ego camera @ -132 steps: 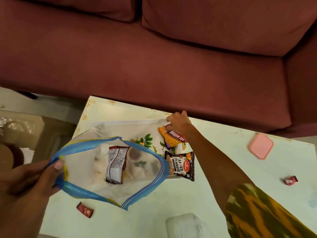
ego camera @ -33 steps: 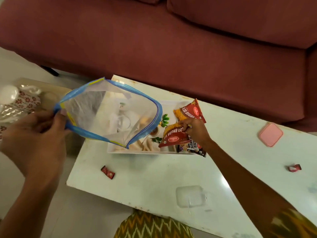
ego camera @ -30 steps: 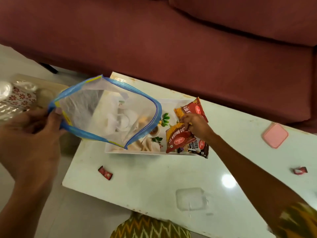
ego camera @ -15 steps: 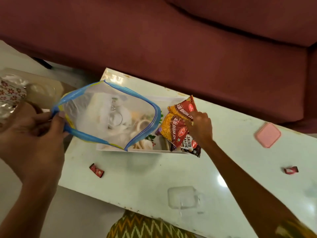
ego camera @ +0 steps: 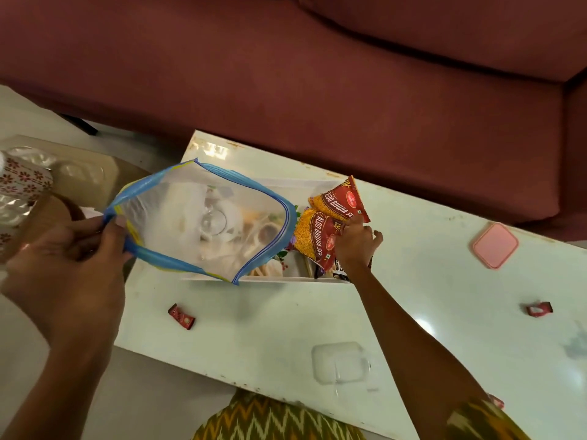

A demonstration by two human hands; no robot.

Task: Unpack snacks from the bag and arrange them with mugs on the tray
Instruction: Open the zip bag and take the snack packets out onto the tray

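My left hand (ego camera: pixel 73 258) pinches the blue rim of a clear zip bag (ego camera: pixel 197 217), held open above the left half of a white tray (ego camera: pixel 270 279); the bag looks empty. White mugs show blurred through the bag, inside the tray. Two red-and-yellow Aloo Bhujia Sev packets lie at the tray's right end, one (ego camera: pixel 341 201) farther back, one (ego camera: pixel 317 238) nearer. My right hand (ego camera: pixel 357 242) rests on the nearer packet, fingers curled at its edge. A dark peanuts packet (ego camera: pixel 341 274) peeks out under that hand.
The tray stands on a white low table (ego camera: pixel 413 312) in front of a maroon sofa (ego camera: pixel 317 74). Small red wrapped sweets lie at the near left (ego camera: pixel 181 316) and the right (ego camera: pixel 539 309). A pink lid (ego camera: pixel 495 245) and a clear lid (ego camera: pixel 340 362) sit on the table.
The last packet left the bag and went with my right hand to the tray's right end, where it now lies beside the first sev packet. The bag stays held open in my left hand.
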